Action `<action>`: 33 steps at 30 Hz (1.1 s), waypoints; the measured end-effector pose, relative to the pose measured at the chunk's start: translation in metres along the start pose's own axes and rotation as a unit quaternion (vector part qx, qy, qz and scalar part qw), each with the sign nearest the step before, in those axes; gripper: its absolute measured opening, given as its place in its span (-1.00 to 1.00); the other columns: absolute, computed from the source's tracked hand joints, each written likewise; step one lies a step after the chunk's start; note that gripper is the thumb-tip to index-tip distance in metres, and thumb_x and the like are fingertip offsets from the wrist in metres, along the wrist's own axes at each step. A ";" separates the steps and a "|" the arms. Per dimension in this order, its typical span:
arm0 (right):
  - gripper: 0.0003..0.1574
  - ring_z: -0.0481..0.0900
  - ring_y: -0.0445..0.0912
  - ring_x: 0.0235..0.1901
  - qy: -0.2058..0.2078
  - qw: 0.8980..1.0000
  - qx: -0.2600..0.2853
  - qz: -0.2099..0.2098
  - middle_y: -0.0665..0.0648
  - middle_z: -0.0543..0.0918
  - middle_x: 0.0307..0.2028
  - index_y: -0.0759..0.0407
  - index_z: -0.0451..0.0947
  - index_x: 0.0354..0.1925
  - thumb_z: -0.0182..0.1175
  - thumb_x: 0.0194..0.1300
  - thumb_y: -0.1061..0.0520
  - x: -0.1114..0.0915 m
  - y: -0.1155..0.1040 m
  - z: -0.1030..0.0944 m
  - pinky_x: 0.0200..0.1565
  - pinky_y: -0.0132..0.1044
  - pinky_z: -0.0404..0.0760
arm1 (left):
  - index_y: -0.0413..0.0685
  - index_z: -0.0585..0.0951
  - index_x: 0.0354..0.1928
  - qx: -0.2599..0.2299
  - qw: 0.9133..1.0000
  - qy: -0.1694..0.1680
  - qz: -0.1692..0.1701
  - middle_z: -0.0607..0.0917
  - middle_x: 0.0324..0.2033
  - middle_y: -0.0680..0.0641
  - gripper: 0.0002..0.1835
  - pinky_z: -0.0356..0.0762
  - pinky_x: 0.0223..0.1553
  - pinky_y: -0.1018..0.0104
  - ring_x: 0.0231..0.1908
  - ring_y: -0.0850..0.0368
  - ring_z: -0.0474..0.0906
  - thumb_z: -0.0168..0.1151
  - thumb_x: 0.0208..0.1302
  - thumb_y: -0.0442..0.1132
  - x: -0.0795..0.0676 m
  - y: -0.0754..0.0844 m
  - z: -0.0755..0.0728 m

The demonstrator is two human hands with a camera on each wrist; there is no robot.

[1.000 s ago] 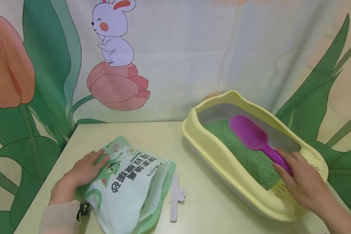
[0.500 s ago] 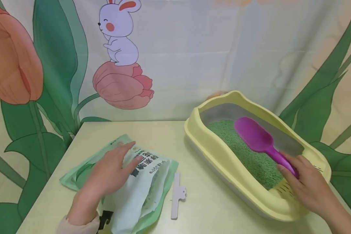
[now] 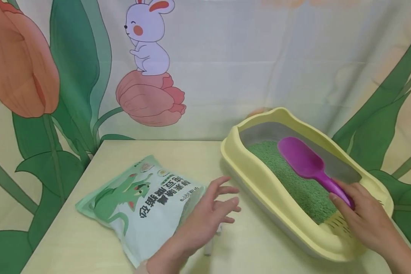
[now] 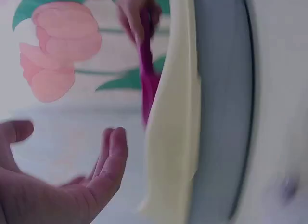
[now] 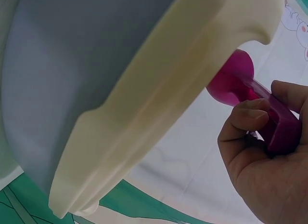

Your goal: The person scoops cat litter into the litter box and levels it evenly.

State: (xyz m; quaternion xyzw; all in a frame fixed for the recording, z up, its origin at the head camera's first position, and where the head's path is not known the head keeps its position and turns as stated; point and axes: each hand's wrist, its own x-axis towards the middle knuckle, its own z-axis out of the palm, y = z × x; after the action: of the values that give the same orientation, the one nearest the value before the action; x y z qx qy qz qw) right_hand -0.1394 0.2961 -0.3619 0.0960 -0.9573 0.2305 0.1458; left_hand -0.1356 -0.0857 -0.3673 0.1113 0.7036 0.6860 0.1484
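My right hand (image 3: 366, 217) grips the handle of a purple litter scoop (image 3: 303, 160), its bowl above the green litter (image 3: 284, 177) in a yellow-rimmed litter box (image 3: 257, 175). In the right wrist view, fingers and thumb curl round the scoop's handle (image 5: 284, 130). My left hand (image 3: 203, 219) hangs with spread, loosely bent fingers between the box and a pale green-and-white cat litter bag (image 3: 147, 213); it holds nothing. It covers the bag's right end and most of a light-coloured clip (image 3: 209, 247). The left wrist view has the same hand (image 4: 62, 190) beside the box's yellow rim (image 4: 171, 137).
Everything stands on a pale yellow table (image 3: 106, 160). Behind it hangs a curtain (image 3: 246, 68) printed with a rabbit and tulips. The litter box takes up the right side of the table, the bag the left.
My left hand has left the bag and moved right, over the bag's end and the clip. The right hand still holds the scoop above the box. The head view has shifted slightly left.
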 end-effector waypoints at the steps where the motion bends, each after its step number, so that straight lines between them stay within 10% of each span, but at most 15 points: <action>1: -0.44 0.27 -0.26 -0.50 0.000 1.000 0.000 0.000 0.08 0.44 -0.29 0.39 0.45 0.38 0.15 0.58 0.10 0.000 0.000 0.000 -0.54 -0.34 0.26 | 0.27 0.17 0.56 -0.053 0.998 -0.005 -0.013 0.48 0.37 -0.04 -0.31 0.66 0.12 0.07 0.17 0.05 0.64 0.17 0.51 0.09 0.005 -0.003 0.006; 5: -0.44 0.28 -0.26 -0.51 0.000 1.000 0.003 0.000 0.09 0.44 -0.29 0.38 0.45 0.38 0.16 0.58 0.10 0.002 0.001 -0.002 -0.55 -0.33 0.27 | 0.12 0.16 0.58 -0.207 0.976 0.016 -0.069 0.44 0.40 -0.21 -0.24 0.73 0.04 0.02 0.22 -0.06 0.62 0.22 0.47 0.09 0.025 -0.021 0.027; 13: -0.44 0.30 -0.25 -0.50 -0.008 1.000 0.010 -0.005 0.09 0.46 -0.26 0.35 0.45 0.39 0.15 0.58 0.09 0.007 0.002 -0.002 -0.53 -0.34 0.29 | -0.07 0.01 0.63 -0.303 0.944 0.063 -0.111 0.24 0.50 -0.35 -0.08 0.67 0.12 -0.16 0.40 -0.32 0.40 0.24 0.45 0.10 0.057 -0.051 0.049; 33: -0.48 0.26 -0.22 -0.65 -0.126 0.992 0.004 0.015 0.05 0.39 -0.50 0.27 0.52 0.33 -0.02 0.67 -0.03 0.045 0.021 -0.019 -0.65 -0.28 0.33 | -0.19 0.35 0.27 -0.267 0.954 0.086 -0.110 0.66 0.02 -0.17 -0.48 0.77 -0.07 0.05 -0.09 0.03 0.68 0.21 0.52 -0.01 0.103 -0.076 0.073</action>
State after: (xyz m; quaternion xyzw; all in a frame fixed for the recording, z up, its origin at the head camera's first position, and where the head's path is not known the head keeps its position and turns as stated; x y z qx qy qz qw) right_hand -0.1825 0.3184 -0.3403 0.1106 -0.9684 0.2227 0.0197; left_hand -0.2015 0.0169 -0.4502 -0.0702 0.5132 0.8350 0.1859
